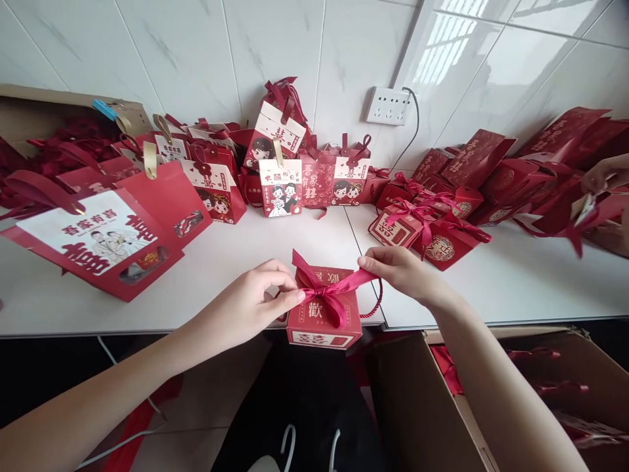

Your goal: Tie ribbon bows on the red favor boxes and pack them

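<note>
A red gift box point(322, 326) with gold and white characters sits at the table's front edge, its near side reaching past the edge. Across its top lies a crimson satin ribbon point(328, 290) knotted into a bow. My left hand point(268, 295) pinches the bow's left side between thumb and fingertips. With thumb and index finger, my right hand point(393, 269) grips the ribbon's right part, which stretches taut from the knot. A twisted red cord point(377, 303) loops out at the box's right side.
Several red gift boxes point(400, 223) with bows stand at right, beside another person's hand point(607, 176). Large red bags point(113, 242) and small printed boxes point(281, 190) line the left and back. A socket strip point(388, 106) is on the tiled wall. Below right is an open cardboard box point(407, 387).
</note>
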`<state>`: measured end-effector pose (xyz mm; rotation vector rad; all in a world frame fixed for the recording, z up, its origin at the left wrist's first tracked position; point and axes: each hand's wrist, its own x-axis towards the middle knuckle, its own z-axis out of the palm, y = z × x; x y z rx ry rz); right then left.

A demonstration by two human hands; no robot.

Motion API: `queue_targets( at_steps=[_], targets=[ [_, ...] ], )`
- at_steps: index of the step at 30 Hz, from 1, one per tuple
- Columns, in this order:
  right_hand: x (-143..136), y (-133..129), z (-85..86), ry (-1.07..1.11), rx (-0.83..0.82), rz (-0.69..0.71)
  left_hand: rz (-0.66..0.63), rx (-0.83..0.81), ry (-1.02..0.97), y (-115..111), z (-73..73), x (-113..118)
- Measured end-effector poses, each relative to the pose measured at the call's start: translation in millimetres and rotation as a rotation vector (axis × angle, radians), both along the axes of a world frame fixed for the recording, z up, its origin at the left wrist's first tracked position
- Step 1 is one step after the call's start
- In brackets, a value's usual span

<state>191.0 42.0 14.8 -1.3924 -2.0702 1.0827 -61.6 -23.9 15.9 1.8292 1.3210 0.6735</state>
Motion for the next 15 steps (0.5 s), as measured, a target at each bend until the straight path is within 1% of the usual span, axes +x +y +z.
queue_targets(
  at_steps=[4, 6, 8, 10, 11, 13, 15],
  targets=[
    [-10, 13, 10.6, -0.15, 0.169, -0.037, -0.005, -0.022, -0.01, 0, 3.8, 2],
    [-11, 14, 15.4, -0.177, 0.246, -0.07, -0.008, -0.051, -0.005, -1, 5.4, 2],
    [-10, 9, 19.5, -0.173, 0.369, -0.12, -0.008, -0.085, -0.016, -2, 7.1, 1],
    [-6, -2, 22.4, -0.151, 0.462, -0.108, -0.015, -0.113, -0.045, -3, 8.8, 0],
    [-4, -10, 23.3, -0.153, 0.461, -0.069, -0.021, -0.121, -0.058, -3, 9.5, -1],
    [-3, -29, 23.9, -0.181, 0.392, 0.021, -0.027, -0.116, -0.062, -2, 9.5, -1],
    [-7, -49, 22.2, -0.21, 0.346, 0.054, -0.021, -0.093, -0.044, -1, 7.5, -2]
  ],
)
